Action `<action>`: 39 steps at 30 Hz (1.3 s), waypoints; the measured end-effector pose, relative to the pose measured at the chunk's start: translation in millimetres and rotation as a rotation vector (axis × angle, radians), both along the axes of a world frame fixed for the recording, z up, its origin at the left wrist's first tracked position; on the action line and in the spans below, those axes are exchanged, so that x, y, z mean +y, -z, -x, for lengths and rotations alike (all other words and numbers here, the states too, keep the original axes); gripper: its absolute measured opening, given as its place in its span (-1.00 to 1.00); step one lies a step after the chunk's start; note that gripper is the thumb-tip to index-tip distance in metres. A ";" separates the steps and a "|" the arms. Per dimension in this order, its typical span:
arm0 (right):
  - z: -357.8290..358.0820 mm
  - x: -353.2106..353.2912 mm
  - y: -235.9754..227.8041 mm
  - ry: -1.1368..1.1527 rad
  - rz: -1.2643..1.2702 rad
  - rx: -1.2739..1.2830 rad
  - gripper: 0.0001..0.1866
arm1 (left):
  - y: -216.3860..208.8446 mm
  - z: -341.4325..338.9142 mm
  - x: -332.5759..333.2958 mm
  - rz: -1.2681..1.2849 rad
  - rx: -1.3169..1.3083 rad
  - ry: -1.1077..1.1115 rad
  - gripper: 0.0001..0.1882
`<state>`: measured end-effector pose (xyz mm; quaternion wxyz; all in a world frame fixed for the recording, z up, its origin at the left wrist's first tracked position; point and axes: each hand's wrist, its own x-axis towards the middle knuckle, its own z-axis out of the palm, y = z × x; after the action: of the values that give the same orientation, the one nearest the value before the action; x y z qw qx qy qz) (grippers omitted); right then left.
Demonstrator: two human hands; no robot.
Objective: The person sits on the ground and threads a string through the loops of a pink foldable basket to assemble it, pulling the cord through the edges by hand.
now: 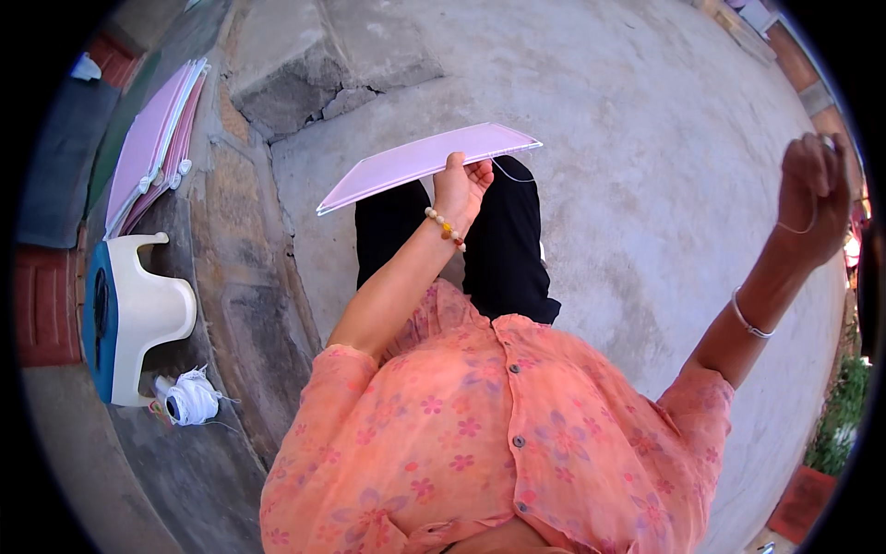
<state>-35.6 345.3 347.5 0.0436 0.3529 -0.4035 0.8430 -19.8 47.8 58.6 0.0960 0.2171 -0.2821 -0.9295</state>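
Note:
My left hand (460, 192) grips the lower edge of a thin lilac panel (406, 165) with white borders, thumb on its near face. The panel is held tilted above my knees. From its right part a fine white thread (517, 177) hangs in a curve. My right hand (812, 198) is raised far out at the right, fingers closed in a pinch. A loop of thread shows against its palm and wrist. Something small and shiny sits at its fingers; I cannot make out whether it is a needle or a ring.
On the ledge at left, a white and blue plastic stool (166, 300) lies on its side beside a ball of white thread (192, 397). Several similar lilac panels (152, 138) lean together beyond it. A broken concrete step (286, 74) borders the concrete floor (628, 185); plants (842, 415) grow at right.

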 end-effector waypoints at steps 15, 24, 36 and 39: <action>12.5 -197.1 277.2 0.108 -0.873 -0.220 -0.83 | -23.7 13.2 -38.6 -0.140 0.005 0.201 -0.77; 21.2 -211.9 286.7 0.195 -0.816 -0.140 -0.82 | -29.0 9.8 -34.8 -0.160 -0.002 0.205 -0.70; 6.3 -188.4 325.0 0.209 -0.767 -0.153 -0.79 | 17.8 -13.5 3.0 -0.068 0.159 0.047 -0.82; 4.0 -186.9 323.8 0.188 -0.809 -0.192 -0.84 | 24.1 -16.2 7.3 -0.052 0.164 0.047 -0.80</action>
<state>-39.6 158.5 23.7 -0.0595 0.2231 -0.7343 0.6384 -3.6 55.1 34.5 0.0914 0.1360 -0.2541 -0.9532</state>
